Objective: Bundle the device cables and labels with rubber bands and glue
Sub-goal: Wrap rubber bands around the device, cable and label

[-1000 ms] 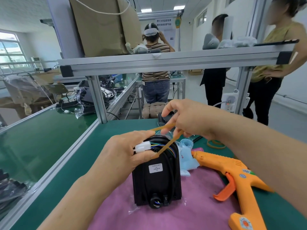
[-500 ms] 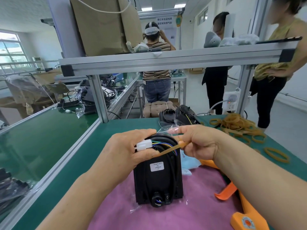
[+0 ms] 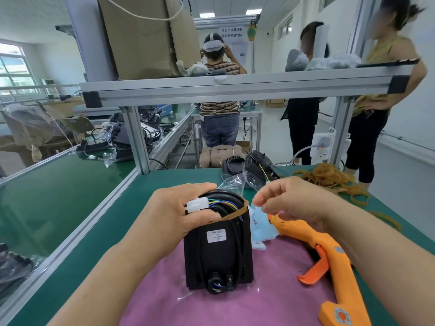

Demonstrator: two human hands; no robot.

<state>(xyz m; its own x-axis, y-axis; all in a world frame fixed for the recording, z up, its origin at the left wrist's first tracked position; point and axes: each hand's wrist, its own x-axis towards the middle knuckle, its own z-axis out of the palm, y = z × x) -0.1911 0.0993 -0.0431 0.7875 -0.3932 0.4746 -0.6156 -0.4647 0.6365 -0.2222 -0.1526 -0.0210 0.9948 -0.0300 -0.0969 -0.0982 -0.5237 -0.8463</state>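
Note:
A black device (image 3: 217,250) with a white label stands on a pink cloth (image 3: 235,302). My left hand (image 3: 179,215) grips its rounded top and pins the white connector (image 3: 196,204) and coloured wires against it. A tan rubber band (image 3: 235,212) lies snug across the device's top over the wires. My right hand (image 3: 289,201) hovers just right of the device with loosely curled fingers, holding nothing, clear of the band.
An orange glue gun (image 3: 329,262) lies on the cloth under my right arm. Blue labels (image 3: 261,224) sit beside the device. A pile of rubber bands (image 3: 329,177) lies at the back right. More black devices (image 3: 254,165) stand behind. People stand beyond the bench.
My right hand stretched the rubber band down over the device's top, then let it go and drew back to the right. The band now sits snug on the device.

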